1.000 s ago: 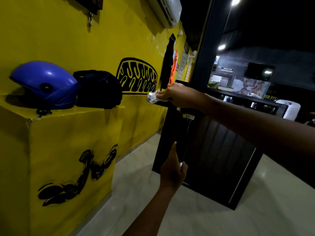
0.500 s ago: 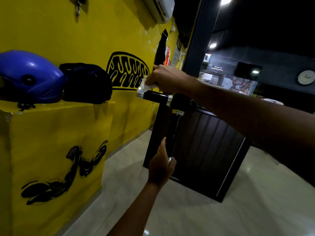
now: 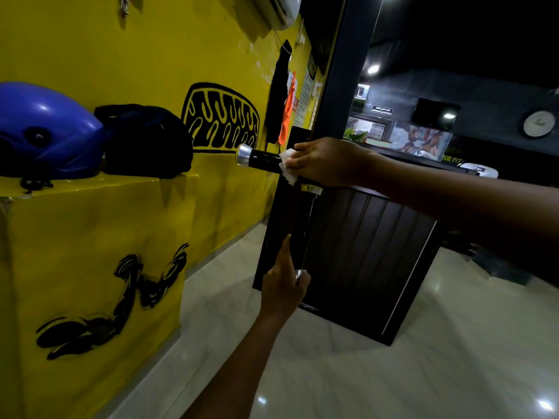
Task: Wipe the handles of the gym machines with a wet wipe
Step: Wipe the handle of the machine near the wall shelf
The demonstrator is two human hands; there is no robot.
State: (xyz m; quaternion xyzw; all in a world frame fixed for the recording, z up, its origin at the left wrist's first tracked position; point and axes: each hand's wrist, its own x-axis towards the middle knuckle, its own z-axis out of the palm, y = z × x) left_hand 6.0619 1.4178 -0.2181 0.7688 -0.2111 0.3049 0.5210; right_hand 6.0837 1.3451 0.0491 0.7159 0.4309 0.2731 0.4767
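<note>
White wet wipe (image 3: 286,165) in right hand (image 3: 325,161) on black handle (image 3: 263,160)

Dim interior, ceiling spot glare on glossy floor (image 3: 453,373), wide-angle edge distortion.

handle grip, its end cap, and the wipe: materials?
Handle grip: black and glossy, probably rubber or plastic sleeve; streaky highlights show.
End cap: bright silver with mirror-like shine, likely chromed or polished metal.
Wet wipe: white, crumpled, soft nonwoven or tissue, held by the right hand against the grip.
</note>
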